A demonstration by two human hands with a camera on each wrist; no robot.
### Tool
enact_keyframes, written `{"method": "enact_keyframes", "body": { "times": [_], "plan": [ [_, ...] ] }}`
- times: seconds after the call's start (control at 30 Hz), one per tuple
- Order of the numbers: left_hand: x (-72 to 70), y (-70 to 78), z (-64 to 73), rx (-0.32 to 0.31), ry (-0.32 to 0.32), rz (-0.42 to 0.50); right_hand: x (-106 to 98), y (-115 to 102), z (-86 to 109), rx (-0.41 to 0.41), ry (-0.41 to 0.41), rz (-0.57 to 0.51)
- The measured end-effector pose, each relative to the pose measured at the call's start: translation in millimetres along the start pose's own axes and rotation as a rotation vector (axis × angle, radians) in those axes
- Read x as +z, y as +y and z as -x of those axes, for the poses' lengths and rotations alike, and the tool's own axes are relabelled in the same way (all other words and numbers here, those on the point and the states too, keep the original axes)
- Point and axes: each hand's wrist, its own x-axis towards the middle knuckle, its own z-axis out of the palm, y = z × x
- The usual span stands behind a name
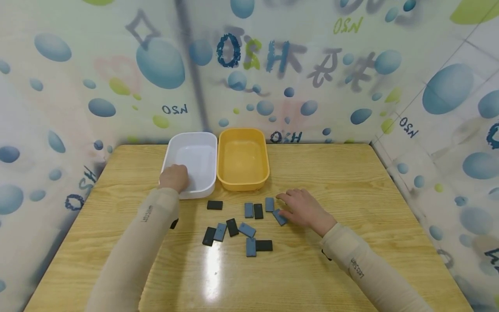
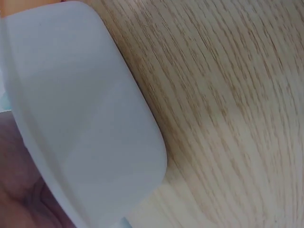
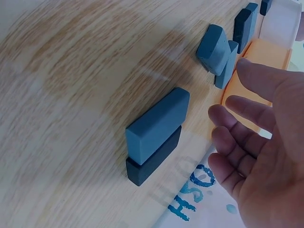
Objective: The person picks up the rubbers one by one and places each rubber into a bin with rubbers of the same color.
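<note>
My left hand (image 1: pixel 174 177) reaches over the front left rim of the white plastic bin (image 1: pixel 199 193). In the left wrist view the bin's wall (image 2: pixel 90 114) covers the fingers, so I cannot tell whether they hold anything. My right hand (image 1: pixel 304 209) hovers low over the table with fingers spread and relaxed and nothing in its palm. Its thumb overlaps the edge of a tilted blue rectangular block (image 1: pixel 279 217); another blue block (image 1: pixel 269 204) lies just left of the fingertips. In the right wrist view, a blue block (image 3: pixel 159 126) lies alongside a black block (image 3: pixel 154 159).
A yellow bin (image 1: pixel 243 186) stands against the white one's right side, near the back wall. Several more blue and black blocks lie scattered in front of the bins, among them a lone black one (image 1: pixel 215 205). A printed cloth (image 1: pixel 312 108) hangs behind the wooden table (image 1: pixel 343 173).
</note>
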Motion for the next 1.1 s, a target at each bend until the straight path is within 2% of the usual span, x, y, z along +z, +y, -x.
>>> {"method": "enact_keyframes", "body": {
  "times": [0.2,0.4,0.67,0.77,1.1],
  "plan": [
    [2.1,-0.1,4.6,0.02,0.038,-0.045,0.0,-2.2,-0.5,0.009,-0.02,-0.01],
    [-3.0,2.4,8.6,0.044,0.116,-0.062,0.0,-2.6,-0.8,0.021,-0.023,-0.003],
    [-22.5,-3.5,15.3,0.033,0.073,-0.006,-1.6,-4.4,-1.1,0.02,-0.032,-0.011],
    [-27.4,-6.4,20.0,0.037,0.081,0.011,-2.8,-5.2,-0.7,0.022,-0.036,-0.014],
    [-37.7,-4.8,47.9,0.131,0.113,0.019,-4.7,-7.2,0.7,0.027,-0.041,-0.007]
  ]
}}
